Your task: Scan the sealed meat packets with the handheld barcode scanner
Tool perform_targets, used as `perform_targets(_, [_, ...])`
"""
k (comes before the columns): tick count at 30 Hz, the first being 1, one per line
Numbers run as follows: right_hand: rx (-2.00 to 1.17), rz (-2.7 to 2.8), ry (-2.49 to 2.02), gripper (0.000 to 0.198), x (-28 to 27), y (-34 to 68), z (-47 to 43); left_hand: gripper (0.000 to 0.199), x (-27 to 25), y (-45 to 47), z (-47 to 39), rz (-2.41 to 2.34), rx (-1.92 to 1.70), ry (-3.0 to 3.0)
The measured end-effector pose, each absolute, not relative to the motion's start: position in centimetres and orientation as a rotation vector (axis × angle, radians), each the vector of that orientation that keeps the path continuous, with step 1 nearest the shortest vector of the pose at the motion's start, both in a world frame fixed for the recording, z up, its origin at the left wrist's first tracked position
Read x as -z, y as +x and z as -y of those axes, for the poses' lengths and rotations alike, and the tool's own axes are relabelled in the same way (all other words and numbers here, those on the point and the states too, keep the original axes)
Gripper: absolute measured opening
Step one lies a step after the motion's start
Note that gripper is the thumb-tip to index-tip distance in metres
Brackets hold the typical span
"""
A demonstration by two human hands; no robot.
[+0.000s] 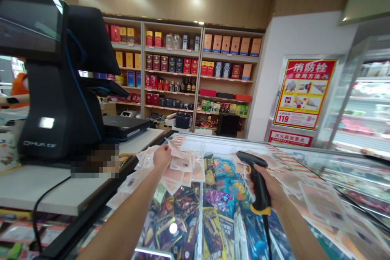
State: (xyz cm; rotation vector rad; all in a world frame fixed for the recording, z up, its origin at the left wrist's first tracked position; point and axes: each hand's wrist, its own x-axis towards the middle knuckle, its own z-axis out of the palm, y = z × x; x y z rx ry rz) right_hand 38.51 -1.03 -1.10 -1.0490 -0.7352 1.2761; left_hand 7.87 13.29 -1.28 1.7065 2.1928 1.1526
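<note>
My right hand [271,189] is wrapped round the grip of a black and yellow barcode scanner [259,187], whose head points left and whose cable hangs down. My left hand [162,156] is closed on the edge of a thin, clear plastic packet [175,150] at the far left of the freezer lid. Beneath and beside it lie several overlapping flat packets [183,166] with small printed labels. More such flat packets [323,203] are spread over the right side of the glass. Wrapped ice creams [179,215] show through the freezer's glass top.
A black point-of-sale terminal [61,101] stands on the white counter [88,187] at left, with a black scale-like device [124,126] behind it. Shelves of boxed goods [173,65] line the back wall. A red fire-hydrant sign [304,93] hangs at right, beside a glass-fronted cooler [362,105].
</note>
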Motion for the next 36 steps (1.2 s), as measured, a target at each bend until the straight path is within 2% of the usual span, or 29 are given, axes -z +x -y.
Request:
perform_targets(5, [-1.177,0.696,-1.12,0.017,1.2,40.6,1.5,0.021,1.4,6.0,-13.1,-2.274,-1.173,1.591])
perform_targets(9, [-1.107,0.67,-1.176,0.018,1.4,42.3,2.1,0.033,1.1,5.7,-12.9,-2.374,-1.247,1.469])
perform_targets(12, [-1.068,0.644,-1.212,0.018,1.5,43.3,2.6,0.039,0.5,7.0,-12.4,-2.415,-1.325,1.484])
perform_targets(16, [-1.038,0.627,-1.26,0.019,1.7,44.2,3.0,0.036,0.2,11.2,-12.0,-2.291,-1.322,1.676])
perform_targets(28, [-1.003,0.602,-1.26,0.02,2.2,46.7,3.3,0.03,4.3,27.2,-9.5,-1.582,-0.818,2.376])
perform_targets(36, [-1.013,0.621,-1.26,0.02,2.5,46.5,3.1,0.042,7.1,31.1,-9.4,-1.195,-0.517,2.677])
